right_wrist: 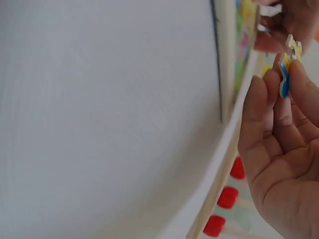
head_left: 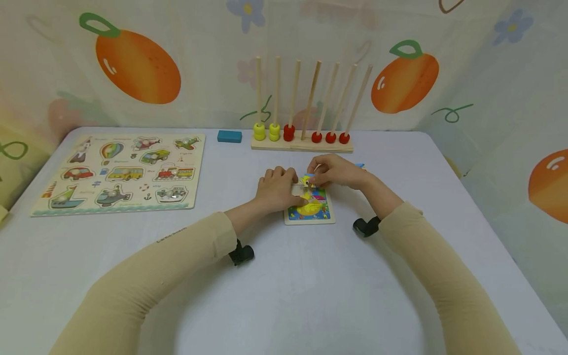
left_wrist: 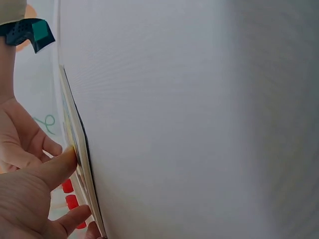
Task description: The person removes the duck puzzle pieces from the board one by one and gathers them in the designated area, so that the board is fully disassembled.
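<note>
A small jigsaw puzzle board (head_left: 330, 213) with a yellow duck picture lies on the table, and bare wood shows in its upper part. My left hand (head_left: 277, 190) rests at the board's left side. Its thumb (left_wrist: 62, 167) touches the board's face in the left wrist view. Above the board's far part, my right hand (head_left: 337, 171) pinches a yellow and blue jigsaw piece (right_wrist: 285, 79) between thumb and fingers. In the right wrist view the piece is tilted on edge. Something blue (head_left: 360, 165) shows partly behind the right hand.
A wooden bead stand (head_left: 306, 144) with upright rods and red and yellow beads stands behind the hands. Left of it lies a blue block (head_left: 229, 136). A vehicle peg puzzle (head_left: 144, 199) lies at the table's left. A fruit-patterned cloth (head_left: 213, 59) hangs behind.
</note>
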Demonstrator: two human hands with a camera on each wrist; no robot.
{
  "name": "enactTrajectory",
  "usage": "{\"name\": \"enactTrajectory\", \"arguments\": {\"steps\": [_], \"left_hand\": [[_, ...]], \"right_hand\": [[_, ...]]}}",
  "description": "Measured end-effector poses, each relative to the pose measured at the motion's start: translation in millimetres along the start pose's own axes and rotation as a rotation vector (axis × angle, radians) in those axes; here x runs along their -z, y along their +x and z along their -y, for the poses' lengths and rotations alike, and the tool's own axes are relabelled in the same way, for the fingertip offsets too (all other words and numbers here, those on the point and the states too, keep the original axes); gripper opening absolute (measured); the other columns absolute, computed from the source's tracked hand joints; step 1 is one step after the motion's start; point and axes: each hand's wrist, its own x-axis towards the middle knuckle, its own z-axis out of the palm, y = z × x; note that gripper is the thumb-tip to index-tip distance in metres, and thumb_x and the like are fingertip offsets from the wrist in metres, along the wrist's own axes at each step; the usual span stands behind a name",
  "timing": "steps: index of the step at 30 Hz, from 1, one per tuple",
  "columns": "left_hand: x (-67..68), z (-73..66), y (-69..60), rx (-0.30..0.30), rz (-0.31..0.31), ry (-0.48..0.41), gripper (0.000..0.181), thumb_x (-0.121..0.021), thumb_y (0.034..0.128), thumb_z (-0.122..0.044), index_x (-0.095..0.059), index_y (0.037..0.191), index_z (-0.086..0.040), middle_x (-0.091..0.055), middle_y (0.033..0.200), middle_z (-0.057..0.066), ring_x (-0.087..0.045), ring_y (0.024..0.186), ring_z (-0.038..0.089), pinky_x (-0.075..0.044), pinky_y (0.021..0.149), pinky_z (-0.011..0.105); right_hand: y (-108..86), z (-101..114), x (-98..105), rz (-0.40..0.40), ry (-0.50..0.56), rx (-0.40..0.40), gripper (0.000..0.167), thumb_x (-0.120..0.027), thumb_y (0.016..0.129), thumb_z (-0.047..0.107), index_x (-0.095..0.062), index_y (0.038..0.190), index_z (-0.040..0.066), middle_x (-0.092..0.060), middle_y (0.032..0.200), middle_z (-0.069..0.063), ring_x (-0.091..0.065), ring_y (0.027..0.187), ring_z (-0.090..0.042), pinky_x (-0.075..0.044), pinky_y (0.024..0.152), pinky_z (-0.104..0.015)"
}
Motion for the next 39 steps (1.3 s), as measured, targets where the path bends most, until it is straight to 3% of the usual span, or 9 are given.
{"name": "enactTrajectory", "arguments": {"steps": [6, 13, 21, 30, 39], "left_hand": [[-1.1, 0.0, 0.2, 0.014, -0.01, 0.007, 0.057, -0.075, 0.0827, -0.048, -0.054, 0.123, -0.014, -0.05, 0.132, 0.012, -0.04, 0.125, 0.033, -0.036, 0.105, 0.047], [2.3, 1.2, -0.3, -0.021, 0.025, 0.036, 0.064, -0.074, 0.0815, -0.053, -0.054, 0.128, -0.014, -0.049, 0.135, 0.013, -0.04, 0.127, 0.034, -0.037, 0.107, 0.048], [8.1, 5.3, -1.9, -0.083, 0.071, 0.078, 0.073, -0.074, 0.0797, -0.057, -0.052, 0.134, -0.013, -0.047, 0.142, 0.015, -0.04, 0.13, 0.036, -0.038, 0.109, 0.05], [6.7, 8.6, -1.1, -0.097, 0.081, 0.085, 0.075, -0.073, 0.0799, -0.057, -0.05, 0.136, -0.013, -0.046, 0.141, 0.015, -0.04, 0.129, 0.036, -0.038, 0.108, 0.051], [7.4, 8.4, -3.5, -0.108, 0.072, 0.078, 0.075, -0.074, 0.0794, -0.056, -0.05, 0.136, -0.013, -0.047, 0.141, 0.015, -0.04, 0.13, 0.035, -0.038, 0.109, 0.05]], "right_hand": [[-12.9, -6.4, 24.6, -0.076, 0.11, -0.003, 0.02, -0.065, 0.094, 0.012, -0.055, 0.11, 0.003, -0.069, 0.088, -0.004, -0.068, 0.081, -0.022, -0.061, 0.079, -0.031], [-35.7, -22.3, 57.2, -0.211, 0.176, -0.037, 0.02, -0.066, 0.094, 0.015, -0.056, 0.109, 0.006, -0.067, 0.082, -0.003, -0.064, 0.078, -0.027, -0.057, 0.072, -0.029], [-60.0, -51.3, 86.8, -0.346, 0.224, -0.086, 0.018, -0.063, 0.096, 0.017, -0.059, 0.113, 0.011, -0.061, 0.085, 0.007, -0.064, 0.08, -0.01, -0.056, 0.077, -0.017], [-69.9, -77.6, 98.4, -0.393, 0.279, -0.116, 0.011, -0.061, 0.097, 0.016, -0.064, 0.108, 0.018, -0.06, 0.087, 0.009, -0.061, 0.076, -0.004, -0.055, 0.075, -0.015], [-62.8, -96.4, 101.6, -0.401, 0.227, -0.181, 0.031, -0.057, 0.099, 0.01, -0.059, 0.129, 0.002, -0.061, 0.085, 0.012, -0.06, 0.073, -0.003, -0.054, 0.074, -0.015]]}}
